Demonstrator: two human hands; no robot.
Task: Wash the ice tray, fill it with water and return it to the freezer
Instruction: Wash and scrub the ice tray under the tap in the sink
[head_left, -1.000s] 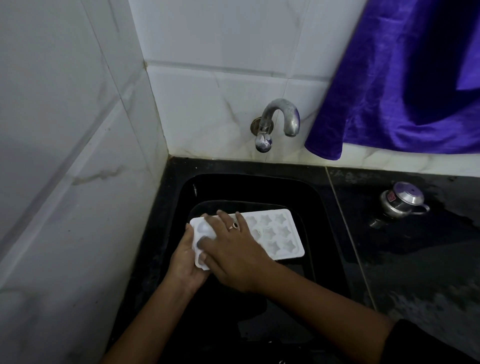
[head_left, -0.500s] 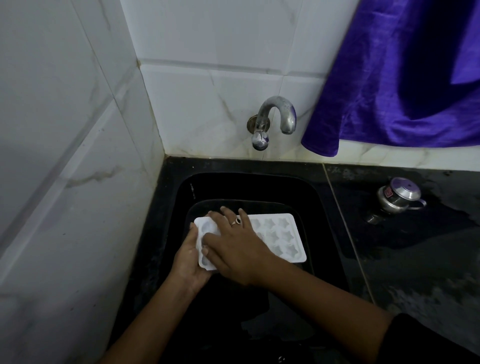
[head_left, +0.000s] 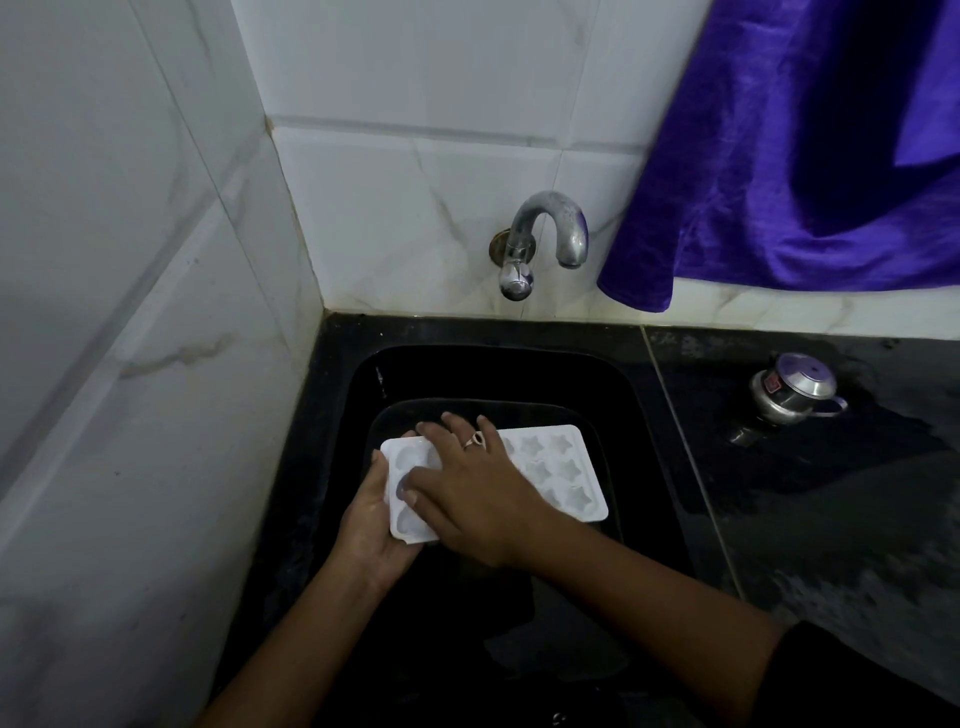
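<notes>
Below the white marble-veined tiled wall (head_left: 415, 208) and hanging purple velvet cloth (head_left: 805, 182), the black stone sink (head_left: 649, 415) is set in the wet black desk (head_left: 831, 519). The white plastic star-moulded ice tray (head_left: 561, 467) is held level over the basin at centre frame. Over the last second the right hand (head_left: 467, 499) has slid slightly across the tray's left end, so scrubbing continues and filling hasn't begun. Its fingers (head_left: 426, 480) lie spread and flat on the moulds. The left hand (head_left: 371, 525) grips the tray's left edge from below. The curved steel tap (head_left: 545, 228) shows no water.
</notes>
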